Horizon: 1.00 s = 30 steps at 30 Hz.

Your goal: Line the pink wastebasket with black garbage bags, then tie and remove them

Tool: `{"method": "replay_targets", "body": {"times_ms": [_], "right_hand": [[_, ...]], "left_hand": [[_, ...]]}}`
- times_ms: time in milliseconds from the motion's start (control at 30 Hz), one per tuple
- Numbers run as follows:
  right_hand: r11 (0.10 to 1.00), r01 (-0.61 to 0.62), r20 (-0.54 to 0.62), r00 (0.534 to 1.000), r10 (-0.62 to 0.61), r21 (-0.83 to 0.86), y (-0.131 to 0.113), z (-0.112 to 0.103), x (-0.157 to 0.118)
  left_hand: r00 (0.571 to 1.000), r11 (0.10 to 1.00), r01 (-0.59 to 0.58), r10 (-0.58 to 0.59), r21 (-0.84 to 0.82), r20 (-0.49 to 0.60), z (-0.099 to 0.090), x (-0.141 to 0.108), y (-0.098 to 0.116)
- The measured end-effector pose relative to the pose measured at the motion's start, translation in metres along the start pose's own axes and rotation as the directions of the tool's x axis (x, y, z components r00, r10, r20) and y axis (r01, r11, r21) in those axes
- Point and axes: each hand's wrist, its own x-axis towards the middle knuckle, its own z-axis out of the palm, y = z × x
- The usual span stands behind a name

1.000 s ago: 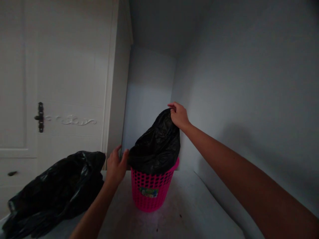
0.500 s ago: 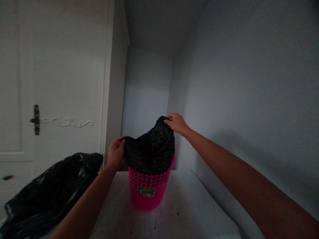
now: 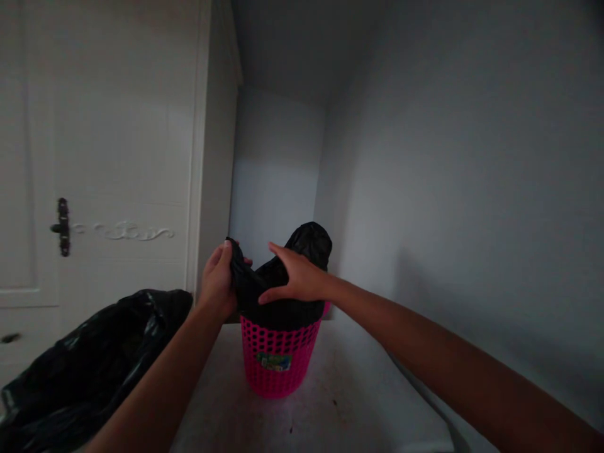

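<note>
A pink perforated basket stands upright on a pale surface, with a label on its front. A black plastic bag covers its rim and rises above it at the back right. At the basket's left, my left hand pinches the raised edge of the bag. My right hand is over the basket's mouth, its thumb and fingers spread apart, in front of the bag's raised part. The inside of the basket is hidden by the bag.
Another black bag lies at the lower left. Behind it is a white cabinet with a dark handle. A grey wall runs along the right side.
My right hand has let go of the bag's back right edge and moved left and down over the basket. My left hand has lifted its edge slightly.
</note>
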Motion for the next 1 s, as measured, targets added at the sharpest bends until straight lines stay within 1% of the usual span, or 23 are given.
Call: {"method": "replay_targets", "body": {"times_ms": [67,100,167,233,300,367,400,433,500,567,600,633,667,700,733,767,800,833,867,900,933,967,1000], "right_hand": [[0.996,-0.014,0.1,0.995,0.006,0.084,-0.006,0.024,0.004],[0.994,-0.019,0.131,0.991,0.005,0.11,-0.006,0.034,0.007],[0.991,-0.059,0.15,0.988,0.041,0.12,0.0,0.045,0.015],[0.986,-0.136,0.095,0.987,0.127,0.098,0.008,0.048,0.023],[0.972,-0.219,-0.019,0.975,0.221,0.089,0.014,0.047,0.032],[0.957,-0.28,-0.124,0.95,0.288,0.081,0.017,0.046,0.041],[0.951,-0.297,-0.149,0.94,0.306,0.079,0.017,0.045,0.045],[0.951,-0.297,-0.151,0.939,0.308,0.087,0.016,0.044,0.049],[0.958,-0.241,-0.081,0.963,0.255,0.153,0.017,0.041,0.055],[0.947,-0.167,0.032,0.986,0.164,0.274,0.022,0.033,0.056],[0.935,-0.146,0.063,0.989,0.133,0.323,0.027,0.026,0.054],[0.926,-0.141,0.06,0.99,0.128,0.35,0.034,0.018,0.051],[0.923,-0.152,0.017,0.988,0.156,0.354,0.041,0.009,0.046],[0.925,-0.176,-0.061,0.976,0.208,0.338,0.05,-0.001,0.039],[0.925,-0.217,-0.158,0.948,0.277,0.313,0.059,-0.011,0.031],[0.914,-0.276,-0.252,0.901,0.354,0.297,0.068,-0.02,0.022],[0.887,-0.347,-0.316,0.842,0.438,0.304,0.076,-0.026,0.012],[0.842,-0.416,-0.34,0.781,0.524,0.343,0.083,-0.03,0.003],[0.782,-0.469,-0.322,0.728,0.606,0.41,0.088,-0.031,-0.006],[0.71,-0.504,-0.267,0.689,0.674,0.492,0.092,-0.029,-0.014],[0.632,-0.517,-0.188,0.669,0.719,0.577,0.095,-0.024,-0.019],[0.558,-0.515,-0.107,0.665,0.739,0.65,0.097,-0.017,-0.023],[0.501,-0.504,-0.043,0.673,0.738,0.704,0.099,-0.008,-0.025]], "left_hand": [[0.998,0.996,-0.026,0.02,0.087,0.064,0.008,-0.006,-0.004],[0.994,0.989,-0.042,0.026,0.144,0.111,0.009,-0.01,-0.006],[0.976,0.965,-0.098,0.045,0.243,0.215,0.003,-0.014,-0.01],[0.947,0.939,-0.174,0.076,0.297,0.313,-0.011,-0.015,-0.012],[0.917,0.91,-0.213,0.062,0.355,0.393,-0.025,-0.014,-0.015],[0.891,0.887,-0.188,-0.028,0.423,0.454,-0.033,-0.011,-0.02],[0.878,0.875,-0.166,-0.079,0.454,0.472,-0.034,-0.008,-0.023],[0.871,0.863,-0.156,-0.11,0.481,0.479,-0.034,-0.005,-0.027],[0.879,0.825,-0.187,-0.101,0.533,0.465,-0.031,0.004,-0.037],[0.911,0.751,-0.244,-0.039,0.614,0.41,-0.031,0.017,-0.045],[0.928,0.709,-0.257,-0.009,0.657,0.373,-0.033,0.023,-0.048],[0.943,0.674,-0.255,0.014,0.693,0.334,-0.035,0.029,-0.05],[0.954,0.651,-0.245,0.028,0.719,0.3,-0.038,0.035,-0.051],[0.961,0.641,-0.235,0.039,0.73,0.275,-0.041,0.039,-0.052],[0.963,0.644,-0.232,0.048,0.729,0.264,-0.043,0.041,-0.053],[0.962,0.658,-0.236,0.054,0.715,0.267,-0.044,0.042,-0.053],[0.958,0.682,-0.239,0.051,0.692,0.281,-0.043,0.041,-0.052],[0.954,0.717,-0.234,0.039,0.656,0.297,-0.041,0.039,-0.052],[0.949,0.76,-0.217,0.018,0.613,0.314,-0.037,0.036,-0.051],[0.944,0.801,-0.191,-0.009,0.568,0.331,-0.033,0.032,-0.05],[0.938,0.834,-0.16,-0.039,0.528,0.345,-0.028,0.027,-0.048],[0.932,0.856,-0.127,-0.07,0.501,0.356,-0.022,0.023,-0.046],[0.926,0.867,-0.096,-0.102,0.489,0.363,-0.017,0.018,-0.044]]}}
